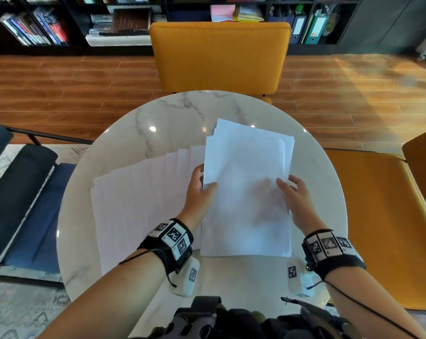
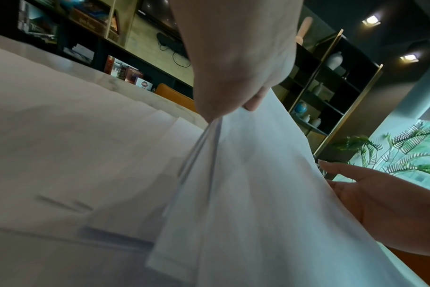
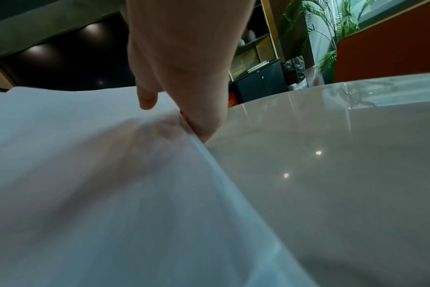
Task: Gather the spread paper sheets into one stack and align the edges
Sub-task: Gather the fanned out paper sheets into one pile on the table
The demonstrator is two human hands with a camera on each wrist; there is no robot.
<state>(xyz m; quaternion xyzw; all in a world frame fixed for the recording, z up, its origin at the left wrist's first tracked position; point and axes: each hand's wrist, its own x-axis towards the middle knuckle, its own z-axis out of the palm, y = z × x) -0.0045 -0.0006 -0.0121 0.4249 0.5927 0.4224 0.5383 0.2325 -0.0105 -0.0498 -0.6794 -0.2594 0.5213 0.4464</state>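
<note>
On glossy marble table (image 1: 173, 113), both hands' fingers pinch thin rectangular white sheets (image 1: 246, 192).

Round white marble table (image 1: 173, 111)

Fanned paper sheets (image 1: 138, 199) lie on its left half, overlapping one another.

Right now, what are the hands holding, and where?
The left hand pinches the stack at its left edge; the right hand holds its right edge.

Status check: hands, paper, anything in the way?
Left hand pinches the gathered stack's left edge; right hand holds its right edge. Far edges uneven. Fanned sheets lie uncollected at left on the table. Nothing in the way.
</note>
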